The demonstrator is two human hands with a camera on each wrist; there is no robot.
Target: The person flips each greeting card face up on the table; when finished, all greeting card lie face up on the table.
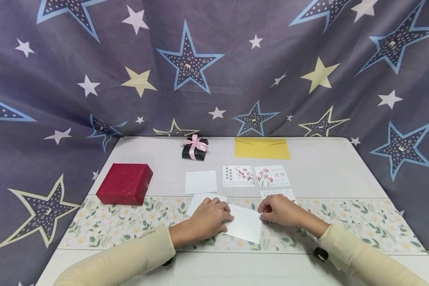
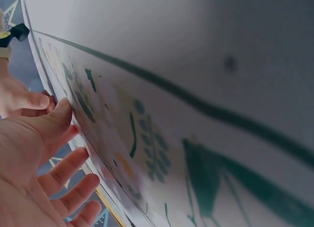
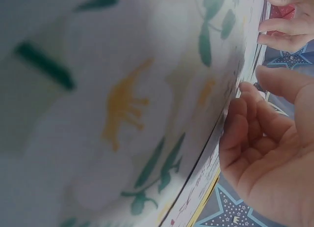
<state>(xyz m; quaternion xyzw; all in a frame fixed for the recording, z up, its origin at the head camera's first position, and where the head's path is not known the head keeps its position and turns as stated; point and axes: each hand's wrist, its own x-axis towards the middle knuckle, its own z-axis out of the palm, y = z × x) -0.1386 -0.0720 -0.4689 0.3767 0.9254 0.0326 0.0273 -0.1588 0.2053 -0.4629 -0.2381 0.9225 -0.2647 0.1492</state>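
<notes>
Cream sleeves (image 1: pixel 125 254) are stretched over the worktop (image 1: pixel 243 270); between them, a blank white card (image 1: pixel 244 224) is flanked by the left hand (image 1: pixel 208 217), fingers parted, and the right hand (image 1: pixel 280 210), fingers curled. Pinching cannot be confirmed. Light, level edge-handling seems advisable.

Red box (image 1: pixel 124 183), yellow envelope (image 1: pixel 261 149), starry curtain (image 1: pixel 236 28)

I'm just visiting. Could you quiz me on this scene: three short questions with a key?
1. Which hand is nearer the red box?
2. True or false: the pink ribbon is tied round the red box.
3. What lies between the left hand and the right hand? A: red box; B: plain white card; C: yellow envelope.

Key: 1. Left. 2. False; it goes round the black package. 3. B.
</notes>
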